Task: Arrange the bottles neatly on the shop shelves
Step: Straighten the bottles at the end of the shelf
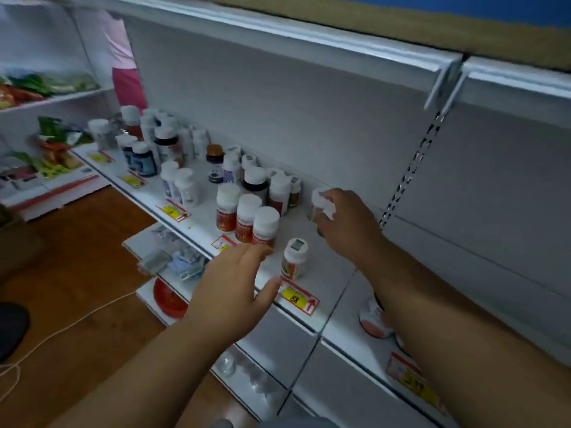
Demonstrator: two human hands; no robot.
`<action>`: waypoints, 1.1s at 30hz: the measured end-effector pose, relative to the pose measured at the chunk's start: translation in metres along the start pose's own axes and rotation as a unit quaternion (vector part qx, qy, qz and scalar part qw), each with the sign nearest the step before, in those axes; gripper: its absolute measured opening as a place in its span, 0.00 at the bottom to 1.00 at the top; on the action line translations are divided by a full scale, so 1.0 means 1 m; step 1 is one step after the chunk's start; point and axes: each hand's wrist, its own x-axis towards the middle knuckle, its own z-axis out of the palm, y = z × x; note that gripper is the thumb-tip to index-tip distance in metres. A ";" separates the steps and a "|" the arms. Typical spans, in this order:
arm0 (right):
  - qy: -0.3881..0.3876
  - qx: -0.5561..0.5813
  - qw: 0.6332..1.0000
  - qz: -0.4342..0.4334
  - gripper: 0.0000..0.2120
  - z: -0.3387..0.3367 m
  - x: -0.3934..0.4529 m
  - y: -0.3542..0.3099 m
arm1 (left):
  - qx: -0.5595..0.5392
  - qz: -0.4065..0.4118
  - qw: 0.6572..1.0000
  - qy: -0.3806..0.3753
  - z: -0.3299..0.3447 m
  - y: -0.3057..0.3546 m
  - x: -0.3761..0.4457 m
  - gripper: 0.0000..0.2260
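Observation:
Many white-capped pill bottles stand on a white shop shelf (318, 242). Three red-labelled bottles (245, 219) form a diagonal row near the front edge. A single orange-labelled bottle (295, 257) stands alone to their right. My left hand (234, 282) hovers at the shelf edge with straight fingers, fingertips just in front of the nearest red-labelled bottle. My right hand (343, 220) grips a white-capped bottle (319, 200) near the back panel; most of that bottle is hidden by my fingers. Another bottle (374, 319) lies partly hidden under my right forearm.
Price tags (298, 296) line the shelf front. An upper shelf (340, 41) overhangs. Lower shelves (173, 261) hold packets and a red lid. Snack shelves (46, 94) stand at the left, with a person in pink (123, 57) behind. A white cord (61, 332) runs over the wooden floor.

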 end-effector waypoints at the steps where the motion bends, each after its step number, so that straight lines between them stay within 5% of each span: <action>1: -0.017 -0.027 0.999 0.037 0.21 0.008 0.017 0.006 | -0.003 0.020 1.000 -0.016 -0.004 -0.012 0.009 0.20; 5: -0.080 -0.107 0.985 0.106 0.17 0.035 0.043 0.024 | -0.017 0.089 0.995 -0.045 -0.015 -0.043 0.047 0.20; 17: -0.026 -0.141 0.982 0.123 0.18 0.051 0.038 0.032 | -0.093 0.154 0.979 -0.097 0.008 -0.055 0.090 0.20; 22: 0.146 -0.014 0.976 0.163 0.17 0.020 -0.004 0.013 | -0.156 0.143 0.975 -0.068 0.009 -0.041 0.088 0.22; 26: 0.206 0.182 0.942 0.194 0.12 -0.026 -0.070 -0.013 | -0.223 0.159 0.961 -0.034 0.000 0.002 0.076 0.25; 33: 0.241 0.220 0.928 0.181 0.12 -0.106 -0.211 -0.003 | -0.314 0.237 0.905 -0.160 0.023 0.138 0.010 0.30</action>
